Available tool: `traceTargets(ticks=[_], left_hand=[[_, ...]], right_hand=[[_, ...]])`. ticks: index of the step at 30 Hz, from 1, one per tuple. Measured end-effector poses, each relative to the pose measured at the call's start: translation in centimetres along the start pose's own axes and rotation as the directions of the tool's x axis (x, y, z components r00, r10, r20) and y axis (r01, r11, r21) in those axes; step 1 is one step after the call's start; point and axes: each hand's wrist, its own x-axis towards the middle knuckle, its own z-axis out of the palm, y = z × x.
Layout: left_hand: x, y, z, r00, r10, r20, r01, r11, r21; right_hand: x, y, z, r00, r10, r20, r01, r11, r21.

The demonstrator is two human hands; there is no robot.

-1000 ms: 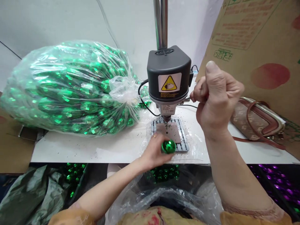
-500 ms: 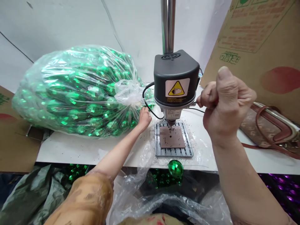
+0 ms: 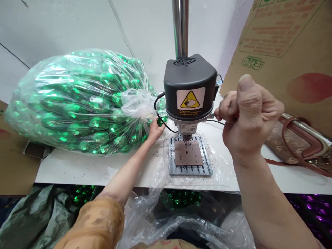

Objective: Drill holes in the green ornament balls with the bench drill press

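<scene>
A small bench drill press with a black motor housing stands in front of me. My right hand is closed in a fist around the drill press's lever, most of which the fingers hide. Behind the black cable, my left hand has its fingers around a green faceted ball, partly hidden. Close by it is the knotted neck of a clear plastic bag full of shiny green balls. Under the drill bit, a brown square pad with a hole lies on the slotted metal base.
Dark shavings dot the white table. A cardboard box and a patterned handbag stand at right. Below the front edge are plastic sheeting, green balls and purple shiny pieces.
The loose green ball at the table's front edge has dropped out of sight. My left hand has turned slightly, and a green ball now shows at its fingers. My right hand stays on the lever.
</scene>
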Motion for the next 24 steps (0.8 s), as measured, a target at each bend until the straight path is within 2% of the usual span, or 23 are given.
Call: traceTargets(ticks=[2,5,7,9,15,21,24], left_hand=[[-2.8,0.6,-1.4,1.0,-0.024,0.003,0.024,0.999,-0.026],[-7.3,1.8,-2.6,0.99,-0.133,0.052,0.139,0.977,-0.162],[-9.7,2.7,-2.5,0.975,-0.18,0.129,0.208,0.944,-0.255],[-11.3,3.4,-1.8,0.964,-0.161,0.211,0.221,0.927,-0.303],[-12.5,3.3,1.1,0.938,-0.109,0.33,0.224,0.915,-0.336],[-13.1,2.3,2.0,0.936,-0.02,0.351,0.14,0.937,-0.321],[-13.3,2.2,2.5,0.941,-0.006,0.338,0.124,0.936,-0.328]], right_hand=[[0.0,0.0,0.1,1.0,-0.005,0.004,0.005,1.0,0.009],[0.0,0.0,0.1,1.0,-0.008,-0.015,0.008,1.0,0.007],[0.0,0.1,0.1,1.0,-0.004,-0.027,0.004,1.0,0.014],[0.0,0.2,0.1,1.0,-0.009,-0.026,0.01,0.999,0.031],[0.0,0.2,0.1,1.0,-0.011,-0.01,0.011,1.0,-0.029],[-0.1,0.3,0.0,1.0,-0.019,-0.002,0.019,0.994,-0.111],[-0.1,0.2,0.0,1.0,-0.029,0.005,0.03,0.995,-0.098]])
